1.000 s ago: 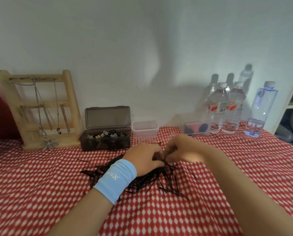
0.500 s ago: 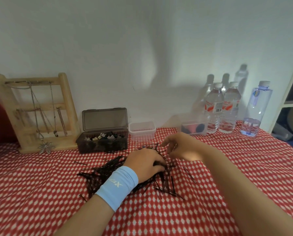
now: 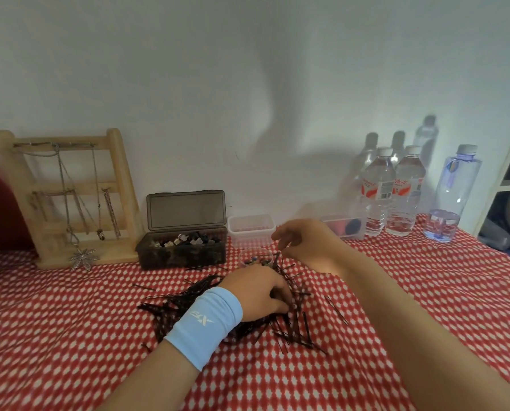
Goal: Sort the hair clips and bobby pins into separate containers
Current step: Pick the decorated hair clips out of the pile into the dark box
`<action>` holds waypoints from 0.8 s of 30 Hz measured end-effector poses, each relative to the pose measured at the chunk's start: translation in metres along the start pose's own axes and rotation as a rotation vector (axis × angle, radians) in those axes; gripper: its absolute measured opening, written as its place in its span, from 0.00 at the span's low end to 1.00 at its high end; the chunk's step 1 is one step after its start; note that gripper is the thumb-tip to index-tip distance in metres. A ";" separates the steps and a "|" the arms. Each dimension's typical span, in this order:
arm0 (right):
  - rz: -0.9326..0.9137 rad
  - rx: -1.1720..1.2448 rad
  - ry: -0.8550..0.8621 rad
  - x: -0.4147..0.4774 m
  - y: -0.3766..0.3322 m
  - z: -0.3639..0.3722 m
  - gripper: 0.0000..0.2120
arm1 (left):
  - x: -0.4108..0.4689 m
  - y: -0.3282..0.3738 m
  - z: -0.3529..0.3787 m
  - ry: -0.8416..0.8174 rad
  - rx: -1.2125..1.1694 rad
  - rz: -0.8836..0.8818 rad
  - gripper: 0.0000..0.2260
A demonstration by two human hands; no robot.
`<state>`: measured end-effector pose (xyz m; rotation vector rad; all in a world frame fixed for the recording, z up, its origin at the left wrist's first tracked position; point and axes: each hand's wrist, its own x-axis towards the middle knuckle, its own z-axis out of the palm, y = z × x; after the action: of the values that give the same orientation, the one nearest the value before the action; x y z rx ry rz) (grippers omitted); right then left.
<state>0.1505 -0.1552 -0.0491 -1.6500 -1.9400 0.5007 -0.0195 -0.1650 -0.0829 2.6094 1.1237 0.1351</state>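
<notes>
**On the red checked cloth (image 3: 70,336), two hands over the pins**

Under the left hand (image 3: 258,295) lies the black heap of bobby pins (image 3: 185,301). Its fingers (image 3: 280,296) are curled down into the heap, the thumb tucked against them, clutching pins. Loose pins spread out to the left of and nearer than these fingers.

The right hand (image 3: 307,241) hangs just beyond the left. Its fingers (image 3: 279,234) are loosely bent and point down and leftward. They are blurred, so I cannot tell whether they pinch anything.

Just below the right fingertips, and just past the left ones, stands a small clear cup (image 3: 252,253) with a few hair clips (image 3: 255,261) in it. Right behind the right fingertips is a clear tub (image 3: 249,231). Further left of both sets of fingers sits a dark box (image 3: 182,256) with its lid up and more small clips inside. A second clear tub (image 3: 347,226) sits behind the right hand.
</notes>
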 end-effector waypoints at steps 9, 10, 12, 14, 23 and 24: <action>-0.091 0.001 0.054 0.013 -0.015 0.016 0.15 | -0.013 -0.036 -0.034 0.367 -0.195 -0.123 0.04; -0.086 0.010 0.076 0.013 -0.013 0.015 0.14 | -0.012 -0.041 -0.036 0.461 -0.214 -0.153 0.03; -0.061 -0.007 0.065 0.014 -0.007 0.014 0.13 | -0.007 -0.047 -0.034 0.554 -0.231 -0.189 0.04; -0.038 -0.046 -0.036 0.013 -0.002 0.015 0.17 | 0.000 -0.049 -0.029 0.529 -0.219 -0.191 0.08; -0.054 0.040 -0.101 0.017 0.012 0.038 0.24 | 0.007 -0.063 -0.019 0.240 -0.187 -0.188 0.35; -0.048 -0.012 -0.116 0.017 0.011 0.040 0.25 | 0.005 -0.066 -0.020 0.254 -0.189 -0.188 0.35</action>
<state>0.1324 -0.1338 -0.0848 -1.6094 -2.0651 0.5790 -0.0661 -0.1137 -0.0845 2.3534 1.3611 0.5172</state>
